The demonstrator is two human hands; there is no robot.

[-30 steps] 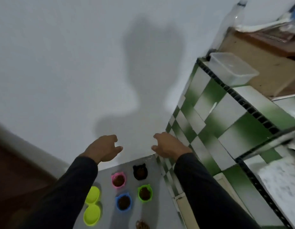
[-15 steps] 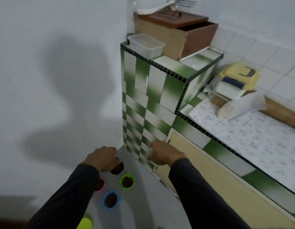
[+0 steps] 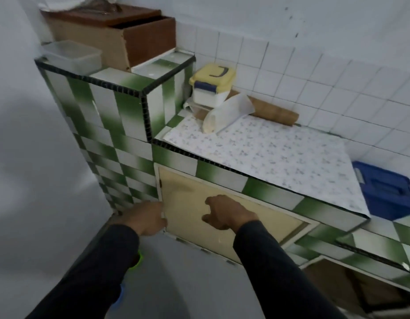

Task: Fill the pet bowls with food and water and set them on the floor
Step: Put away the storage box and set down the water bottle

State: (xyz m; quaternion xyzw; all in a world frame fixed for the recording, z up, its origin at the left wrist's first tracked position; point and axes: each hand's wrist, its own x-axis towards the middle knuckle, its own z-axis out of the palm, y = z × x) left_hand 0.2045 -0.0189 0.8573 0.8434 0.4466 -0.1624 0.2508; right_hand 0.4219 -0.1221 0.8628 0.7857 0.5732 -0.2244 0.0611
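Head view. Our left hand and right hand hang in front of the cream cupboard door under the worktop; both are loosely curled and grasp nothing. The left hand's fingertips are hidden, so contact with the door's left edge cannot be judged. Of the pet bowls we see only a green rim and a blue rim on the floor, beside the left sleeve; their contents are hidden. We judge the step to be rising toward the worktop, perhaps for water. To do it well, we step clear of the bowls and keep both hands free for the blue container at the worktop's right edge or the yellow-lidded box at its back left corner.
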